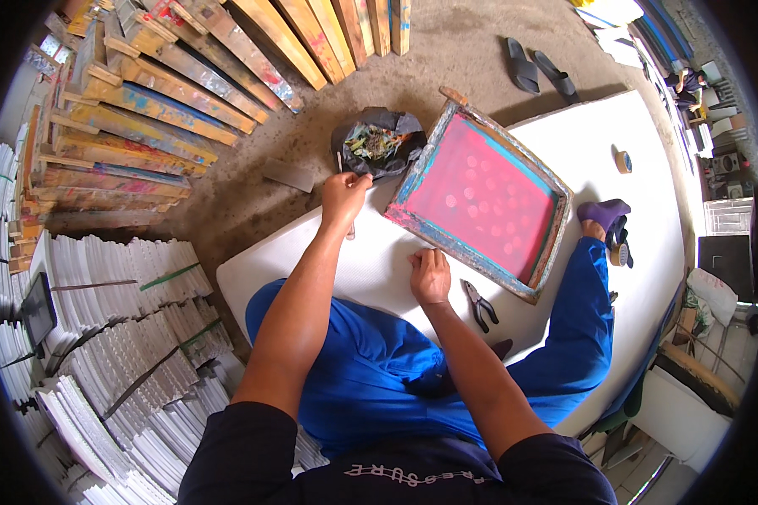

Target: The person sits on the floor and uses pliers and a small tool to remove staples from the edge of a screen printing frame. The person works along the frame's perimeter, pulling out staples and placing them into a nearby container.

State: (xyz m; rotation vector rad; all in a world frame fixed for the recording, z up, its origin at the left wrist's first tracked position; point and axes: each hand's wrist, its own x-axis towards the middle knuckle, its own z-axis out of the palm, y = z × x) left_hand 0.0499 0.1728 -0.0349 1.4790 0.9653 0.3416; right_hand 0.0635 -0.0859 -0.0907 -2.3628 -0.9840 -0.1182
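My left hand (345,200) is closed with its fingertips pinched, at the near edge of a black bag (339,139) filled with coloured scraps (375,143). Whatever those fingers hold is too small to make out. Near the middle of the white tabletop (312,261), my right hand (430,275) is curled, its fingertips drawn together; their contents are hidden. Just beyond it lies a screen-printing frame (488,189), its pink mesh marked with pale round spots and its wooden border stained with paint. Pliers (480,305) with dark handles rest right of my right hand.
My blue-trousered legs (577,311) spread across the white surface. Tape rolls (623,162) sit at the right. Bundled white sheets (135,337) are stacked at left, and paint-stained wooden frames (143,109) line the far left. Dark sandals (522,66) lie on the floor beyond.
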